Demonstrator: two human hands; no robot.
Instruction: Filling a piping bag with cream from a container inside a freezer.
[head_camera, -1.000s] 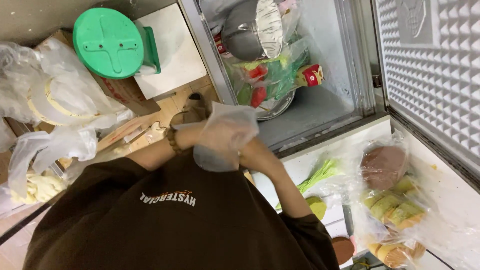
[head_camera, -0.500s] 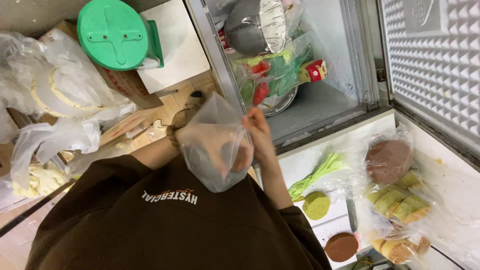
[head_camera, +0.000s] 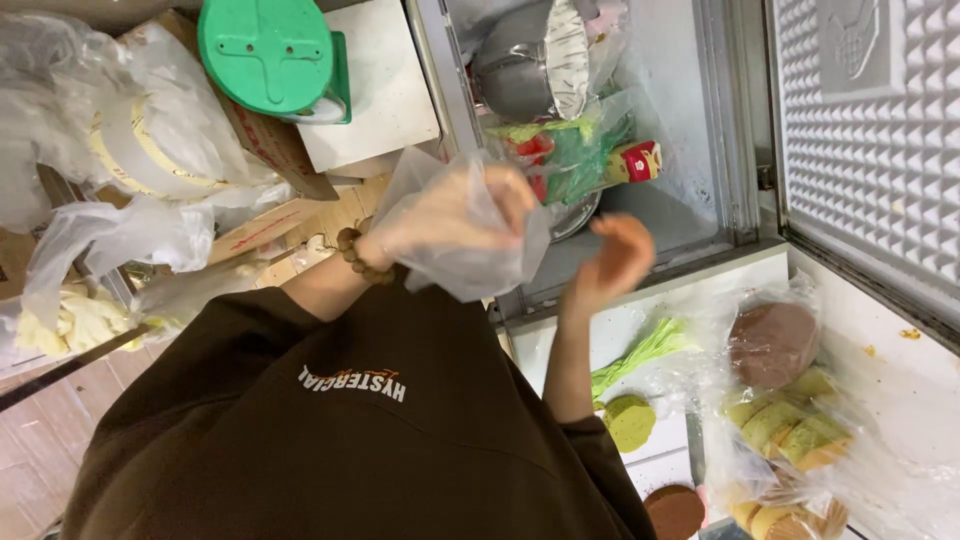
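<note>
a: what sits nearest the camera?

b: a dark brown shirt (head_camera: 340, 440) fills the bottom of the view. from it both forearms reach up and away.

a: where is the bag, and which hand has it?

b: the left hand (head_camera: 440, 215) wears a thin clear plastic bag (head_camera: 470, 235) like a loose glove, fingers curled shut on the film. the bag hangs across and down from that hand, its loose end toward the right hand (head_camera: 615, 260). the right hand is bare and holds nothing, fingers half spread, just beside the bag's edge but not touching it. so the left hand is the one on the bag.

a: and beyond the hands?

b: just past them, an open chest freezer (head_camera: 690, 190) holds a steel bowl (head_camera: 520, 70) and bagged red and green food (head_camera: 570, 155). to the right, its raised lid (head_camera: 860, 130) shows a dimpled liner. on a white top (head_camera: 850, 330) to the right lie wrapped brown and green cakes (head_camera: 780, 390).

a: the left side?

b: farther off, a green round lid (head_camera: 270, 50), cardboard, crumpled plastic bags (head_camera: 110, 160).
</note>
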